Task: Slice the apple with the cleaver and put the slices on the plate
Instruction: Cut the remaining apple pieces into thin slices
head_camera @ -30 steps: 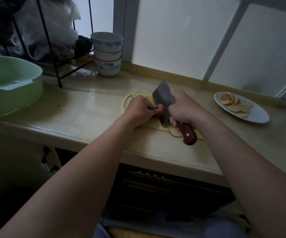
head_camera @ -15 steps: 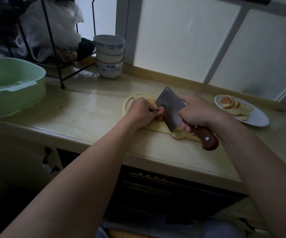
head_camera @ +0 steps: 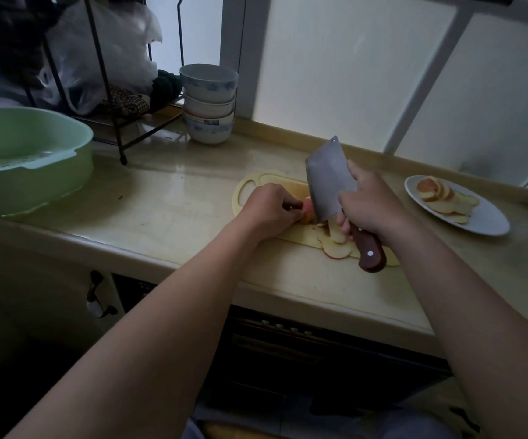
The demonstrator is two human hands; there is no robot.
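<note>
- Pale stone countertop (head_camera: 177, 198) below a frosted window, dimly lit; a yellow cutting board (head_camera: 275, 180) lies near its front edge.
- Small red-skinned apple (head_camera: 307, 211) remnant sits on the board, pinched by the curled fingers of the left hand (head_camera: 269, 210). It is likely firm, with a wet, slippery cut face, so it is best held at the far end with fingertips tucked back.
- Broad steel cleaver (head_camera: 329, 182) with a brown riveted handle, gripped tight by the right hand (head_camera: 373, 204), edge down just beside the apple; probably heavy.
- Thin cut slices (head_camera: 335, 248), pale with red rims, are fanned on the board; they look fragile, so lift them flat.
- White plate (head_camera: 490, 217) to the right already carries several slices.
</note>
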